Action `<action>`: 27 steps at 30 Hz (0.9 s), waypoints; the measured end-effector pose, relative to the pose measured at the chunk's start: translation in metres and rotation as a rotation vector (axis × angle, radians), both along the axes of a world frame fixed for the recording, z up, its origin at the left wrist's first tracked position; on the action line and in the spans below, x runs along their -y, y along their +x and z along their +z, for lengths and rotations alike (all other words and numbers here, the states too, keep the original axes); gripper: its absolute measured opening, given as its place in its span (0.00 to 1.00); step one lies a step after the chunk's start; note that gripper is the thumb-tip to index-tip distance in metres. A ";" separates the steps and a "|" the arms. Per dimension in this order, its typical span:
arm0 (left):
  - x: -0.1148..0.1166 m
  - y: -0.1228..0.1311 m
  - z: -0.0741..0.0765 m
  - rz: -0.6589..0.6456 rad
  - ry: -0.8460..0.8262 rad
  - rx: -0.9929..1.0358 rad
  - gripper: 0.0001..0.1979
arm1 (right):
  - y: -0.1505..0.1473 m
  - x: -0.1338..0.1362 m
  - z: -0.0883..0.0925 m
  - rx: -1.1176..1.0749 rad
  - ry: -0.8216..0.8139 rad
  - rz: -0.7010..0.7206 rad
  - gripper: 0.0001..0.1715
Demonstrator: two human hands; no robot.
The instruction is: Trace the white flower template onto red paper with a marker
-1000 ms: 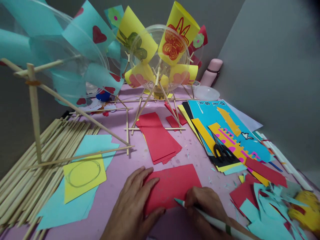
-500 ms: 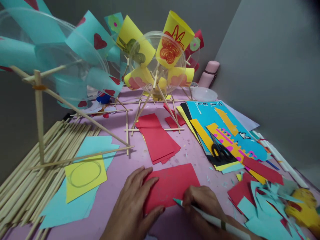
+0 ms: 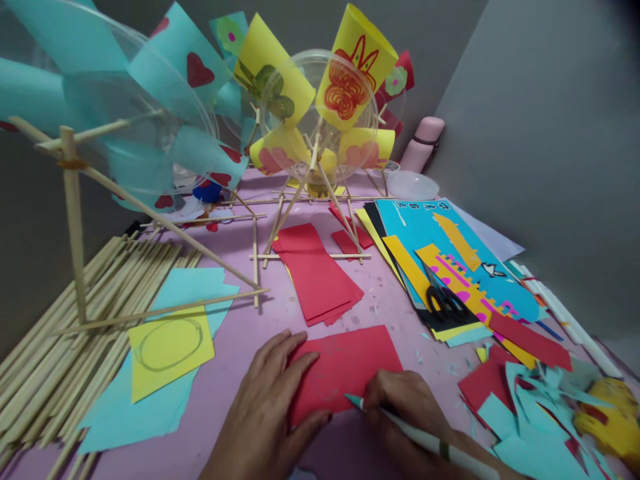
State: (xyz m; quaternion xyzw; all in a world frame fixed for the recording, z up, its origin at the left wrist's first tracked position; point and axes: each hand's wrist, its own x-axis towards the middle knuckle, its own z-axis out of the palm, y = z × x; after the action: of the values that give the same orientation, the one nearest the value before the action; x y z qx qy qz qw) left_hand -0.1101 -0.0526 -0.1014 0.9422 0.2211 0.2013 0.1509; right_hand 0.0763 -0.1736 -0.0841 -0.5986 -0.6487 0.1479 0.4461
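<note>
A red sheet of paper (image 3: 345,363) lies flat on the pinkish-purple table in front of me, with faint marks on its surface. My left hand (image 3: 273,403) rests with fingers spread over the sheet's left edge. In my right hand (image 3: 405,413) is a white marker (image 3: 425,439) with a green tip, which points at the lower middle of the red sheet. Beyond it lies a stack of red paper strips (image 3: 317,273). To the left, a yellow square with a drawn oval (image 3: 173,350) sits on light blue paper (image 3: 135,410).
Wooden sticks (image 3: 95,320) lie at left beside a stick frame (image 3: 75,227). Paper-cup wheels, one with yellow cups (image 3: 350,93), stand behind. At right are black scissors (image 3: 445,300) on coloured sheets, paper scraps (image 3: 530,413) and a pink bottle (image 3: 423,143).
The view has shifted slightly. My left hand stays on the red sheet, and the marker tip has moved very slightly over it.
</note>
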 end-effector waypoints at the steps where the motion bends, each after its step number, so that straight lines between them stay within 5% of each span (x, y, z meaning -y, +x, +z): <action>1: 0.000 0.000 0.000 0.002 -0.001 0.000 0.24 | 0.000 0.001 0.002 -0.002 -0.033 0.007 0.10; 27: 0.001 0.000 -0.001 0.012 -0.021 0.017 0.24 | -0.001 0.000 -0.004 -0.031 -0.094 0.044 0.07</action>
State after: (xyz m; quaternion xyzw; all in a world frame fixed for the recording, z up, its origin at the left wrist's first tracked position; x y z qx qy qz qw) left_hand -0.1100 -0.0533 -0.1022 0.9376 0.2274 0.2077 0.1614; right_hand 0.0754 -0.1733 -0.0883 -0.6019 -0.6472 0.1973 0.4242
